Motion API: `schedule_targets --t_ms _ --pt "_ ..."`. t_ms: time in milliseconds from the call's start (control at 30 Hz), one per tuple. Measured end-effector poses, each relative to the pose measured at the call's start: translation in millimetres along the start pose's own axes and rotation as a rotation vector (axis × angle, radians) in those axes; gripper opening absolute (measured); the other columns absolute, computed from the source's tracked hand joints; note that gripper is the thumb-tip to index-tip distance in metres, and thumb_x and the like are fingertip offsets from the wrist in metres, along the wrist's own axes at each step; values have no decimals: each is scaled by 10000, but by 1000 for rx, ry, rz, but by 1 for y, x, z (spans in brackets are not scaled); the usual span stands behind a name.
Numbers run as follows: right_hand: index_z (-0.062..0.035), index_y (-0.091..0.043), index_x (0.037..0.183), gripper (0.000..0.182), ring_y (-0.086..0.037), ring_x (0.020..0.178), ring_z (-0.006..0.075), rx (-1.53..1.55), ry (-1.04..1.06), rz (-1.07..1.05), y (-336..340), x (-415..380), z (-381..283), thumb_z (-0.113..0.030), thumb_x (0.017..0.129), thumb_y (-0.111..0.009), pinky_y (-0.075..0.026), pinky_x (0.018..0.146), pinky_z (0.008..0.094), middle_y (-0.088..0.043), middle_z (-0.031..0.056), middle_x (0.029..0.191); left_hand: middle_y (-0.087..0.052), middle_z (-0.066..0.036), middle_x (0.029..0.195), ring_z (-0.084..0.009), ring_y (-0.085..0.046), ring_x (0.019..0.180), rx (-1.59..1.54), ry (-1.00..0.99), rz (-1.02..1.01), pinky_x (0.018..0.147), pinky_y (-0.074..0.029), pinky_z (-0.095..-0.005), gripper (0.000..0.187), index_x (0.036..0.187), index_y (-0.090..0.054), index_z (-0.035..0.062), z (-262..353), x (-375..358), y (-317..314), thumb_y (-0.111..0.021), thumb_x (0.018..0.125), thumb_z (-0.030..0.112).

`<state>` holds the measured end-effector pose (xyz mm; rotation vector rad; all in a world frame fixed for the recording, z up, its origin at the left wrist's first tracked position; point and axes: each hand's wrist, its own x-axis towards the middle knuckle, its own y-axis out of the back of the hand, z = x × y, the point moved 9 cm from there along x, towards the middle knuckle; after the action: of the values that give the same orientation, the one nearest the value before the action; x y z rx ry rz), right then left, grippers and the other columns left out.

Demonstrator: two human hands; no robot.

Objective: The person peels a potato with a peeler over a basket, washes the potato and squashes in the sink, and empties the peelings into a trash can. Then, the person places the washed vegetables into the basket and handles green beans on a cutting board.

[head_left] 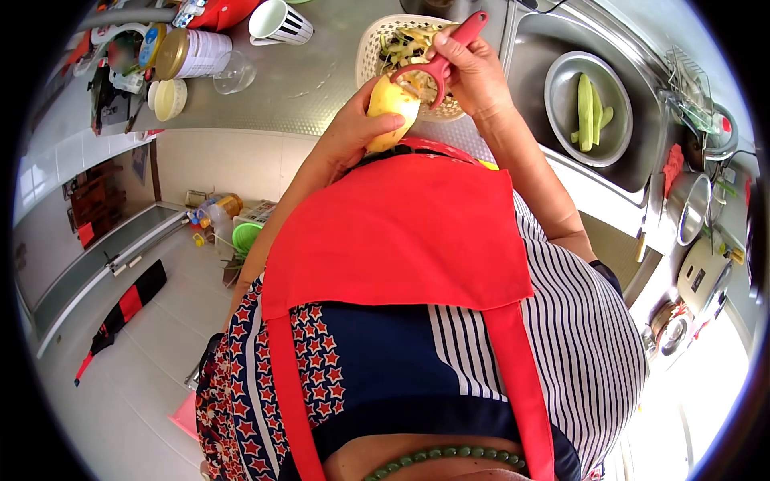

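My left hand is closed round a yellow potato, its thumb lying across the front of it. In my right hand is a red Y-shaped peeler, its handle pointing up and away. The peeler's head is right at the potato's upper right side. Beneath both hands, a cream perforated basket holds a heap of dark and pale peelings. Part of the basket is hidden by my hands and the potato.
To the right, a metal bowl with peeled green vegetables sits in the steel sink. A striped mug, a drinking glass and a large tin stand on the counter at left. A folded umbrella lies on the floor.
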<state>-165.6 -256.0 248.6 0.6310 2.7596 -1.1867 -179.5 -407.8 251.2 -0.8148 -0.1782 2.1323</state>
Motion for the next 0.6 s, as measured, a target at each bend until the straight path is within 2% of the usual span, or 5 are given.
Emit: schedule_targets --t_ms 200,400,433,500,600 --pt "-92 -597 805 120 -512 521 40 -94 -5 -135 -22 -4 9 -178 809 -680 -389 478 157 -630 18 712 -538 -90 1130 -181 -554 999 -67 33 -11 854 -472 -298 675 1279 -402 34 2 -2 -2 -704 682 122" --pt "-83 -593 797 113 -507 515 46 18 -22 -24 8 15 13 -158 810 -675 -389 479 159 -628 28 703 -542 -101 1129 -191 -553 1015 -51 20 -18 863 -475 -313 675 1283 -398 31 2 -5 3 -686 678 113" --pt "-71 -591 800 115 -508 515 52 -148 62 82 27 22 6 -154 814 -668 -388 478 160 -632 39 704 -542 -104 1128 -195 -552 1017 -23 12 -2 863 -476 -314 671 1284 -397 30 3 -10 4 -680 681 111" --pt "-69 -593 842 117 -499 527 53 -123 65 111 46 25 3 -171 834 -650 -384 474 164 -634 49 735 -540 -110 1131 -202 -551 1022 -15 -6 10 862 -479 -318 668 1286 -393 29 7 -9 7 -671 684 105" --pt "-70 -591 832 114 -495 526 58 25 8 20 41 25 3 -164 830 -655 -379 476 163 -634 45 738 -533 -114 1142 -211 -548 1026 -99 -19 30 859 -484 -323 664 1291 -384 29 1 -7 12 -659 690 93"
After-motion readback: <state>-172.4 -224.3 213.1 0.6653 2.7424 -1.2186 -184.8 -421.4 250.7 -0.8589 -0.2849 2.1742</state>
